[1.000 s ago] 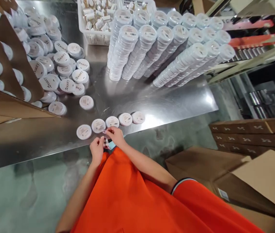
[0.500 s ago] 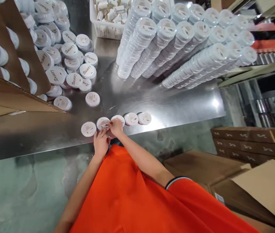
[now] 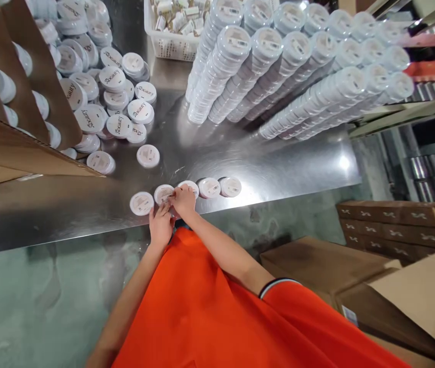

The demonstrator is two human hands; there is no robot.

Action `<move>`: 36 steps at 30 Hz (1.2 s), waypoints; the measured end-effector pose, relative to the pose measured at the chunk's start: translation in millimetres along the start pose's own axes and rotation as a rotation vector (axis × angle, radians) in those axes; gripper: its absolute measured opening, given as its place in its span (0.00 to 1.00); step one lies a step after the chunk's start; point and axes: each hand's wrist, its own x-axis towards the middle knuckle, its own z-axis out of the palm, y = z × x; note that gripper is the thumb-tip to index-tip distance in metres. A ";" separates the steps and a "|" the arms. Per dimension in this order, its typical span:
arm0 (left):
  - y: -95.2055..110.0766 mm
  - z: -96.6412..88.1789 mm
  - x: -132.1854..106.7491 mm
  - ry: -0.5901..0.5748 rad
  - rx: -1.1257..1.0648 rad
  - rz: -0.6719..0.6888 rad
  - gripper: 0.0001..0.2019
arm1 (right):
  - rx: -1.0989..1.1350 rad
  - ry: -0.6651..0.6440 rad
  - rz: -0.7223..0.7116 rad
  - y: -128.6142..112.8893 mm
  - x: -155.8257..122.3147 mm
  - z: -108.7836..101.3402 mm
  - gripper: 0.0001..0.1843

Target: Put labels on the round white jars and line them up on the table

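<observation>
A row of several white round tins lies along the near edge of the steel table (image 3: 271, 163). My left hand (image 3: 160, 225) and my right hand (image 3: 182, 200) meet over the second tin (image 3: 161, 192) of that row, fingertips pressed onto its top where a small label sits. The right hand also covers part of the third tin (image 3: 191, 185). Both hands have their fingers curled together in a pinch. The leftmost tin (image 3: 141, 203) and two tins at the right, one (image 3: 209, 187) beside the other (image 3: 230, 186), lie untouched.
Tall leaning stacks of white tins (image 3: 278, 71) fill the back right. Loose tins marked "Beauty" (image 3: 121, 112) spread at the back left beside an open cardboard box (image 3: 18, 148). A white basket (image 3: 171, 30) stands behind. Cardboard boxes (image 3: 393, 286) sit on the floor at right.
A second ago both hands were below the table edge handling a small label. They have moved up onto the second tin and now press there. The view has shifted slightly.
</observation>
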 end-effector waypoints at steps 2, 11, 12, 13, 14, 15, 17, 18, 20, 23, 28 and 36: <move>0.2 -0.1 0.0 -0.001 0.000 -0.006 0.10 | -0.032 0.015 0.020 0.4 1.1 -0.8 0.17; -2.0 0.5 4.3 0.026 -0.131 -0.050 0.07 | -0.008 0.045 0.015 6.0 15.6 -8.3 0.10; -2.7 -0.5 4.3 0.044 -0.188 -0.051 0.09 | 0.015 0.057 0.015 6.4 14.2 -9.8 0.11; -3.5 -1.7 3.7 0.072 -0.267 -0.056 0.11 | 0.060 0.074 0.010 7.2 11.6 -11.3 0.11; -4.2 -3.0 2.4 0.114 -0.370 -0.078 0.12 | 0.130 0.090 -0.007 8.5 7.7 -12.4 0.11; -4.7 -4.4 0.5 0.169 -0.493 -0.119 0.13 | 0.225 0.095 -0.042 10.3 2.6 -12.9 0.11; -4.6 -6.8 -4.8 0.296 -0.756 -0.244 0.14 | 0.485 0.036 -0.159 14.5 -9.6 -11.8 0.09; -4.0 -7.9 -7.8 0.359 -0.872 -0.313 0.15 | 0.632 -0.033 -0.223 16.4 -16.3 -9.9 0.08; -1.9 -9.9 -13.4 0.447 -1.037 -0.404 0.15 | 0.906 -0.203 -0.313 18.4 -28.8 -4.3 0.09; 1.8 -13.9 -20.7 0.457 -1.166 -0.426 0.16 | 1.133 -0.317 -0.325 15.4 -42.8 4.4 0.12; 1.0 -23.0 -30.9 0.448 -1.281 -0.336 0.18 | 1.206 -0.328 -0.272 4.9 -54.0 6.7 0.07; -9.6 -29.5 -36.0 0.374 -1.174 -0.377 0.12 | 1.019 -0.226 -0.320 -3.2 -63.0 7.3 0.04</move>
